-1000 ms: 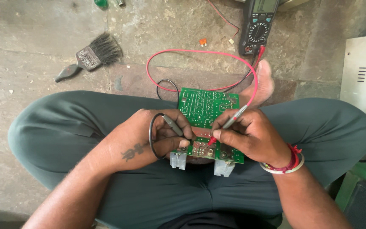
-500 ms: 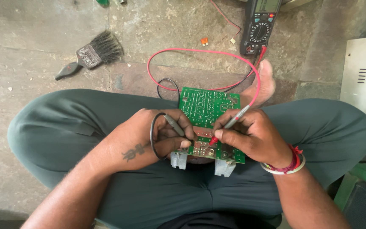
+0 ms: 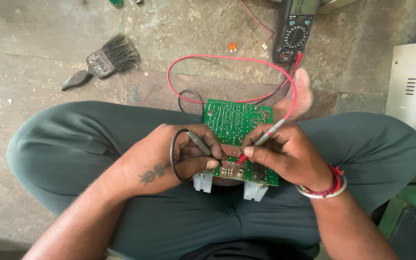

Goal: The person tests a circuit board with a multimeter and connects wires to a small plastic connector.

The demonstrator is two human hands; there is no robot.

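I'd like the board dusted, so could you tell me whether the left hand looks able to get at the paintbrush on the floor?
Probably not at once: the left hand holds the black probe on the circuit board, and the paintbrush lies beyond the left knee.

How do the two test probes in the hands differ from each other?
The black probe is in the left hand; the red probe is in the right hand. The black one slants down to the right, the red one down to the left. Both tips touch the green circuit board.
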